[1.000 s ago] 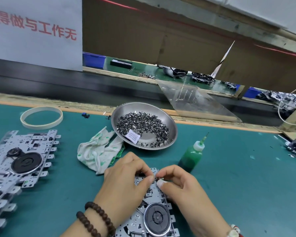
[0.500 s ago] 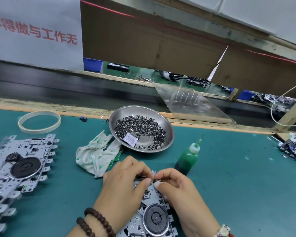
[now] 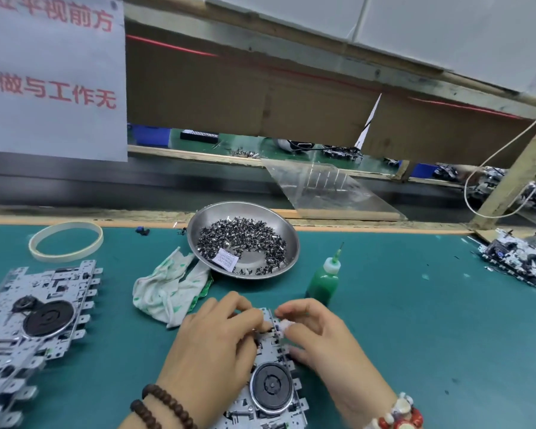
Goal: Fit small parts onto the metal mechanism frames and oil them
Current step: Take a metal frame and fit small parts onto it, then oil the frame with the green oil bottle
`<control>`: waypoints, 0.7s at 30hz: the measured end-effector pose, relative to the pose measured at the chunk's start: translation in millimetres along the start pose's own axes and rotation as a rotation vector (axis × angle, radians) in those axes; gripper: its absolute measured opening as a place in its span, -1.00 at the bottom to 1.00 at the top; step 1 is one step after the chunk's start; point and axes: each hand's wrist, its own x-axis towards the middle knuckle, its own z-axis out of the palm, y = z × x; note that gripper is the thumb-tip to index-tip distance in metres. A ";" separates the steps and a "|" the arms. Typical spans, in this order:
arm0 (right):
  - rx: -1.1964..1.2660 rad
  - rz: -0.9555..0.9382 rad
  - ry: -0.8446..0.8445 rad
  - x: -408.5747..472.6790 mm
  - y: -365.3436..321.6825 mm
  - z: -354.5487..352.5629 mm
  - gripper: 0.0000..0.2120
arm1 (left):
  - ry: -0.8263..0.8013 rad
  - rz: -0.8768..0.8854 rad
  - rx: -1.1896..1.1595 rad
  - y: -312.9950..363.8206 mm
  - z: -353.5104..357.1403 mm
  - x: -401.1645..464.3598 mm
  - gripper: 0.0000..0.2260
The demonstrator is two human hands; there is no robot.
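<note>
A metal mechanism frame (image 3: pixel 270 394) with a black round disc lies on the green mat at the bottom centre. My left hand (image 3: pixel 211 345) rests on the frame's left part, fingers curled on its top edge. My right hand (image 3: pixel 319 332) pinches at the same top edge with thumb and forefinger; any small part between the fingertips is hidden. A steel bowl (image 3: pixel 279 224) of small dark metal parts stands behind the hands. The green oil bottle (image 3: pixel 324 281) with a needle tip stands upright to the right of the bowl.
A stack of mechanism frames (image 3: pixel 34 317) lies at the left. A crumpled white-green cloth (image 3: pixel 164 289) sits beside the bowl, a white ring (image 3: pixel 65 241) at the far left. More assemblies (image 3: pixel 520 258) lie at the right edge. A clear plastic sheet (image 3: pixel 325 190) leans behind the bowl.
Both hands stay at the frame's top edge; the fingertips have shifted slightly apart. The view has tilted a little upward.
</note>
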 end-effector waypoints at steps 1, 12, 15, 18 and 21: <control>-0.003 -0.057 0.094 -1.6 2.3 -7.5 -0.84 | 0.003 -0.034 -0.060 -1.3 1.7 0.2 -0.82; -0.469 -0.210 0.204 48.2 2.1 -41.4 -0.73 | -0.068 -0.322 -0.321 -20.9 -6.7 12.5 -0.85; -0.425 -0.305 0.200 43.9 1.9 -43.7 -0.92 | -0.152 -0.341 -0.314 -26.7 -9.1 16.3 -0.85; -0.160 -0.316 0.144 30.3 -4.7 -46.6 -0.81 | -0.198 -0.362 -0.346 -29.9 -9.6 21.3 -0.84; -0.080 -0.303 0.117 17.3 -8.9 -50.1 -0.83 | -0.233 -0.382 -0.372 -31.5 -10.5 24.5 -0.86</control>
